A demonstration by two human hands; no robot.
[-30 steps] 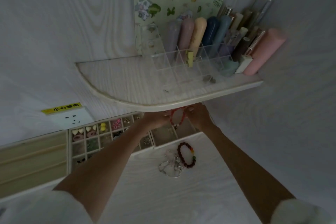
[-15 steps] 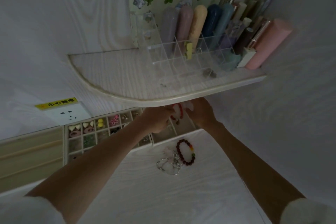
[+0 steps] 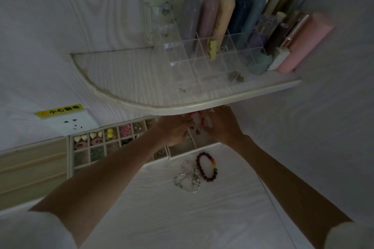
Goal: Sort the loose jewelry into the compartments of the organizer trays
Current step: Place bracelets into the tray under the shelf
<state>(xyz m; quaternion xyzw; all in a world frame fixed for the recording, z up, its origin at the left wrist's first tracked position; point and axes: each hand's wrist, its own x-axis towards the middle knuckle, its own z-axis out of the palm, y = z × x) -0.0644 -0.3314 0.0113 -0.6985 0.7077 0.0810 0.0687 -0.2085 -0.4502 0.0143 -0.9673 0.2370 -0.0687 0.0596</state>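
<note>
Both hands together far back under the shelf point(image 3: 182, 105) edge, over the right-hand organizer tray point(image 3: 182, 150) with its wider compartments. Left hand point(image 3: 174, 131) and right hand point(image 3: 222, 125) almost touching, a red-and-white beaded piece point(image 3: 197, 122) pinched between them, partly hidden by the shelf lip. Fingers of both hands curled round it, as far as the dim light allows; exact fingertip contact hard to make out. Red beads dangling straight down from the fingers toward the compartment just beneath, so the drop looks near vertical, with no sideways reach needed. Long axis of that compartment running away from the body, roughly in line with the right forearm.

Remaining loose jewelry on the tabletop point(image 3: 162, 218), nearer the body than the trays: a dark red bead bracelet point(image 3: 206, 168) lying flat as an open ring, and touching its left side a tangle of silver chain bracelets point(image 3: 187, 181). Both just in front of the tray's near wall, between the two forearms, closer to the right wrist than to the left. Likely the right hand for the next pick, pulled back toward the body.

Small-cell tray point(image 3: 70, 159) to the left already holding hearts, flowers and rings.
</note>
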